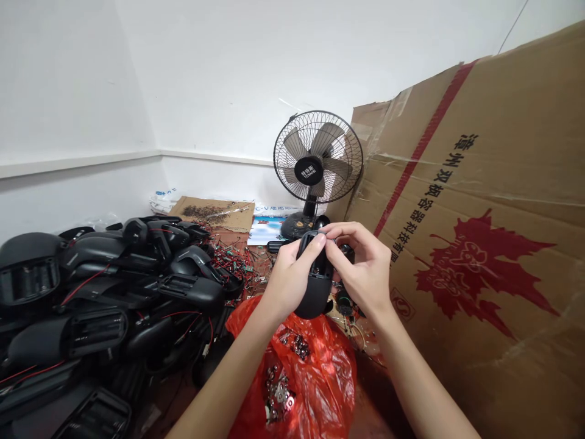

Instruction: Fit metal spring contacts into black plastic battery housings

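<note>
1. Far left: heap of black housings (194, 291), battery-type bays showing on several, thin red leads trailing; heap cut off by left and bottom of view, lower layers lost in shadow; it hides the left edge of the worktop (371, 414)
2. Back left: cardboard sheet (240, 218) with small dark bits on it, too fine to identify; front left corner hidden by the heap
3. Right of heap: tangle of wires (231, 259), red and black, small green boards among it; right side passes behind left forearm
4. Centre, toward near edge: red plastic bag (331, 372), open, small metal pieces (278, 393) inside; bottom cut off; narrow bare strip of worktop between bag and heap
5. Above bag: held housing (319, 296), black, bay side up; left hand (292, 271) clamped round its left side, thumb over upper end; right hand (363, 262) meets it there, fingertips pinched together; whether they grip the housing or a small part, cannot tell
6. Behind hands: desk fan (309, 171), base partly covered
7. Under right hand: dark parts and pale wires (354, 332), mostly hidden
8. Right: large carton (516, 152), running out of view; shaded bare worktop between it and bag
</note>
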Motion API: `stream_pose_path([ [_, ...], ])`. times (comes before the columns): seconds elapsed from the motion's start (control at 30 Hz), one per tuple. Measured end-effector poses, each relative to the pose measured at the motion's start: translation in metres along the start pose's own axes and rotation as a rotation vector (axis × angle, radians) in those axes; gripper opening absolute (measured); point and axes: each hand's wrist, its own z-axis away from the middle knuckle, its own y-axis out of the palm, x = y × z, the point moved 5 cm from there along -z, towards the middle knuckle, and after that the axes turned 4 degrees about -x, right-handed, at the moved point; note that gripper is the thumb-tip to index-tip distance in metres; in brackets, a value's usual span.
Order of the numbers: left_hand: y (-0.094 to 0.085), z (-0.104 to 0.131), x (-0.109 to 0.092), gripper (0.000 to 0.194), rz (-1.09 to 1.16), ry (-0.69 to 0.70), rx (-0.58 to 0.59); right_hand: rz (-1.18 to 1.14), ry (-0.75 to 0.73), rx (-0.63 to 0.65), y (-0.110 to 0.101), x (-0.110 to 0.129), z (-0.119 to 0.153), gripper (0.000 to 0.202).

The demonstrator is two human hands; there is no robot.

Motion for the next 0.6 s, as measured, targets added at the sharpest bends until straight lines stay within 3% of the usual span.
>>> stream_pose_path([
  [0.2,-0.003,-0.001,0.001,0.045,-0.038,0.015,-0.023,0.037,0.008,-0.009,0.0,0.001,0.002,0.004],
  [0.37,0.001,0.001,-0.001,0.046,-0.021,-0.002,0.009,-0.106,0.083,-0.03,-0.003,-0.005,-0.002,0.008],
  [0.6,-0.001,0.002,-0.004,0.043,-0.078,0.031,0.006,-0.048,0.199,0.119,-0.001,-0.011,-0.008,0.018],
])
